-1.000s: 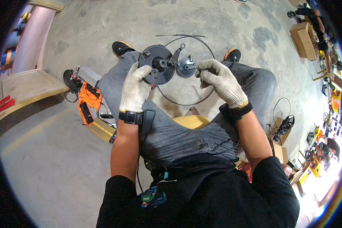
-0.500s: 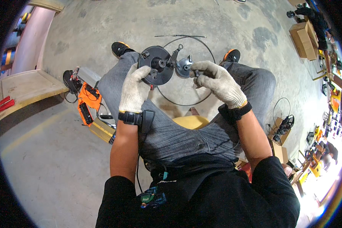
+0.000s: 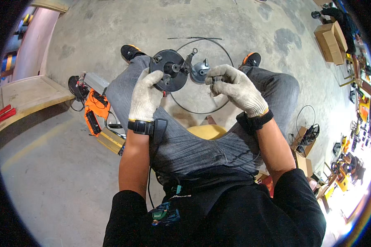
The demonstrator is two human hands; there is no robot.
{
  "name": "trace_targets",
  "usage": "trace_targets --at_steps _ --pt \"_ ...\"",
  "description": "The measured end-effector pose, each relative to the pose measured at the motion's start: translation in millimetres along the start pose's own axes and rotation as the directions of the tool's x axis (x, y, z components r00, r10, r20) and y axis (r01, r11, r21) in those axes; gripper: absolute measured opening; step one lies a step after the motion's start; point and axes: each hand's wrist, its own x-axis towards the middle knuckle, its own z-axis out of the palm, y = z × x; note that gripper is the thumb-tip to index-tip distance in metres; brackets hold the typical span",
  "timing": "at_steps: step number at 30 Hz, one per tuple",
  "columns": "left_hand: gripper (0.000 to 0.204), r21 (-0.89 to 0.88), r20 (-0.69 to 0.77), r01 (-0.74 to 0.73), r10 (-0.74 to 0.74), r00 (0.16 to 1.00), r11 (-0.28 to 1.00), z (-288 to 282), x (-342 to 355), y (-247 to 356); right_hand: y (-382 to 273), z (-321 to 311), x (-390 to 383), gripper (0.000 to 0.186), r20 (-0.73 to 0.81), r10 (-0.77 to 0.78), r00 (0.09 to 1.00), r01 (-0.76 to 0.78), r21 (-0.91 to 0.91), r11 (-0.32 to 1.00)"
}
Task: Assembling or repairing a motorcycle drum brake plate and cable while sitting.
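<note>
My left hand (image 3: pixel 146 92), in a pale knit glove, is closed on the lower edge of a round black drum brake plate (image 3: pixel 168 82). The plate faces up, with a hub in its middle and a metal brake lever (image 3: pixel 189 61) jutting from its right side. Beyond the lever, lower down, shows a smaller grey round brake part (image 3: pixel 199 73). My right hand (image 3: pixel 235 86), gloved too, is just right of that part. Its thumb and fingers pinch a small dark piece (image 3: pixel 213 81), mostly hidden by the glove.
A black cable (image 3: pixel 224 49) loops on the concrete floor between my feet. To the left lie an orange-and-black tool (image 3: pixel 97 108) and a wooden platform (image 3: pixel 33 94) with red handles. An open cardboard box (image 3: pixel 330 43) stands far right; a smaller box (image 3: pixel 303 142) with black parts is nearer.
My right hand has shifted very slightly left, its fingers still pinched. The left hand and the brake plate stay almost where they were.
</note>
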Motion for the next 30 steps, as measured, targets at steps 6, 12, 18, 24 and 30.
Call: trace_targets --at_steps 6,12,18,24,30 --pt "0.036 -0.078 -0.018 -0.003 0.002 1.000 0.997 3.8 0.0 -0.8 1.9 0.8 0.3 0.037 -0.003 0.004 1.000 -0.003 0.088 0.996" --pt "0.038 -0.097 -0.020 0.001 -0.003 1.000 0.995 3.7 0.2 0.1 0.9 1.9 0.5 0.040 0.000 0.003 1.000 -0.003 0.107 0.994" --pt "0.039 -0.095 -0.011 0.019 -0.020 1.000 0.995 0.9 0.0 -1.0 0.5 2.5 -0.3 0.042 -0.007 -0.001 1.000 0.001 0.096 0.995" --pt "0.043 -0.100 0.001 0.036 -0.036 0.999 0.994 -0.7 0.7 -1.6 1.2 1.9 -0.6 0.039 -0.023 -0.002 1.000 0.003 0.030 1.000" --pt "0.040 -0.111 -0.041 0.023 -0.028 0.999 0.994 5.5 -1.0 -0.9 -1.3 0.8 -2.2 0.037 -0.060 0.012 0.998 -0.015 -0.057 0.998"
